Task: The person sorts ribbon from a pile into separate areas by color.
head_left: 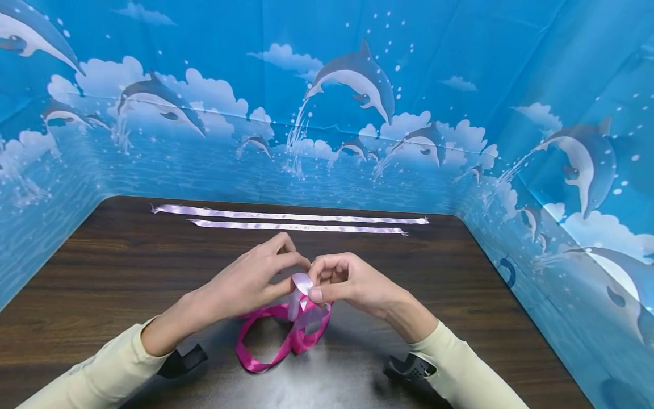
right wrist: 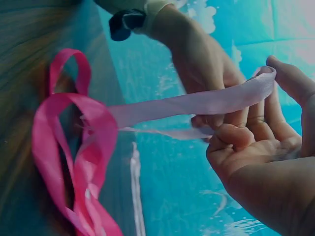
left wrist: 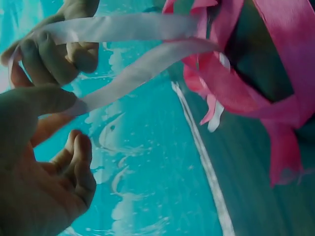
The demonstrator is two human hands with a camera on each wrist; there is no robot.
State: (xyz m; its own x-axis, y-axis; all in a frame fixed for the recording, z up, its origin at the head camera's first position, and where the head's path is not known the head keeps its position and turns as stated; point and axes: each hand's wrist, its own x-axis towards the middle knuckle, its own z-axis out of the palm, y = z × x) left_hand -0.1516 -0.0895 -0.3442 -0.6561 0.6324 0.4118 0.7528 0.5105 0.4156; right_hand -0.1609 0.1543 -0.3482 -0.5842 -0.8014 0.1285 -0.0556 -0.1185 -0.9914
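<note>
Both hands up and busy here: L hand (head_left: 250,281) has thumb and finger nipped on the pale ribbon (head_left: 302,283), practically no gap; R hand (head_left: 357,288) pinches the same ribbon near its bend, thumb on top, other fingers curled in loosely. That ribbon's between the fingertips, mid table, both strands running down into the pink ribbon (head_left: 296,339). Progress, approx. partway, I'd say: pink's already in several loops w/ pale worked in among them, but the raised pale loop is slack, not drawn tight, and two more pieces, the longer strip (head_left: 286,216) and the shorter strip (head_left: 301,228), lie apart from the bunch at the far side, unused. Can't tell how pale & pink are joined; the crossing's too tangled. Now materials: pale stuff is thin, flat, satiny, slightly see-through in places, w/ fine ribbing at the bend; pink's glossy, wider-looking in the wrist views, rounded loops standing on edge, one tail fraying. Strips are straight, shiny, ragged at the ends. Table (head_left: 485,324) is dark w/ wood grain, glare up front.
</note>
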